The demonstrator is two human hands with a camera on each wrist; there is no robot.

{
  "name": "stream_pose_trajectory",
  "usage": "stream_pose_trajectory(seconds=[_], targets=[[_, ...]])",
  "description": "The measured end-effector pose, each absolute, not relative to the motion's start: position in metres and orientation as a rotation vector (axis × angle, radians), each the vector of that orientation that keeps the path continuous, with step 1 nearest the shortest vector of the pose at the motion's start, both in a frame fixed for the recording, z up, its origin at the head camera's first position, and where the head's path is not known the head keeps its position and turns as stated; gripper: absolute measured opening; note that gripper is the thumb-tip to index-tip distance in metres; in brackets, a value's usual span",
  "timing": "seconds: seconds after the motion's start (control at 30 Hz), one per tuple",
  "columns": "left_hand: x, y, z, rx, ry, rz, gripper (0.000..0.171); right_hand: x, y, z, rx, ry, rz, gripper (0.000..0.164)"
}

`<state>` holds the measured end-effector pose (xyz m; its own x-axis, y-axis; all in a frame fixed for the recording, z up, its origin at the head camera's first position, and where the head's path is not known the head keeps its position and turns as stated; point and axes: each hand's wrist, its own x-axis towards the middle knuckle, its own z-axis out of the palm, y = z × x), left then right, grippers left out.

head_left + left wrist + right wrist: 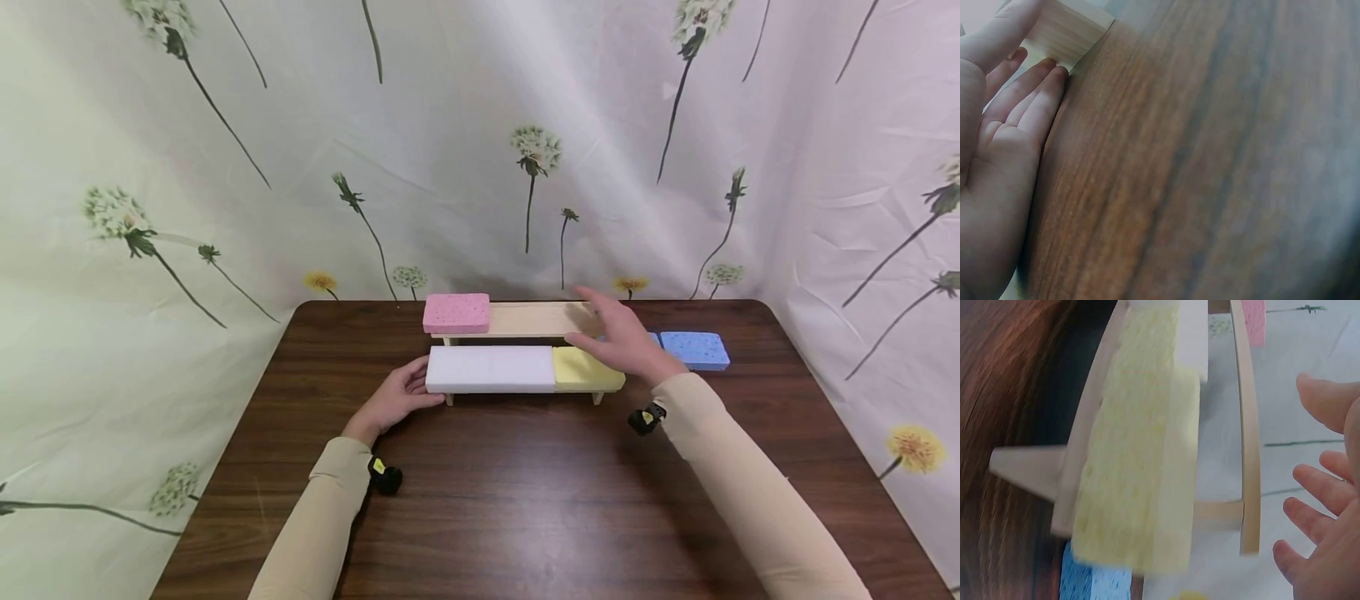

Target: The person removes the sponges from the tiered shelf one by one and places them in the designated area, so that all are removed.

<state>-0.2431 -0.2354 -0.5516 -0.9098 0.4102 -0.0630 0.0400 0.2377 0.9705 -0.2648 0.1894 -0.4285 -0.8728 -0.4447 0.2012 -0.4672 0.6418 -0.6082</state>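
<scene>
A two-tier wooden rack stands toward the back of the table. On its front tier a long white sponge block lies end to end with a yellow sponge. A pink sponge sits at the left end of the rear tier. My left hand is at the rack's left end, fingers nearly straight beside the wood in the left wrist view. Above the rack's right side, my right hand is spread and holds nothing. In the right wrist view its fingers are apart from the rack.
To the right of the rack lies a blue sponge, with another blue one partly hidden behind my right hand. The dark wooden table extends toward me. A flower-printed curtain hangs close behind the table.
</scene>
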Motion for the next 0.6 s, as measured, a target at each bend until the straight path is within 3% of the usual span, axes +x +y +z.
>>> stream_pose_trajectory(seconds=[0.6], targets=[[-0.241,-0.235,-0.549,0.412,2.202,1.725,0.087,-0.274,0.138,-0.432,0.894,-2.790,1.084,0.078]])
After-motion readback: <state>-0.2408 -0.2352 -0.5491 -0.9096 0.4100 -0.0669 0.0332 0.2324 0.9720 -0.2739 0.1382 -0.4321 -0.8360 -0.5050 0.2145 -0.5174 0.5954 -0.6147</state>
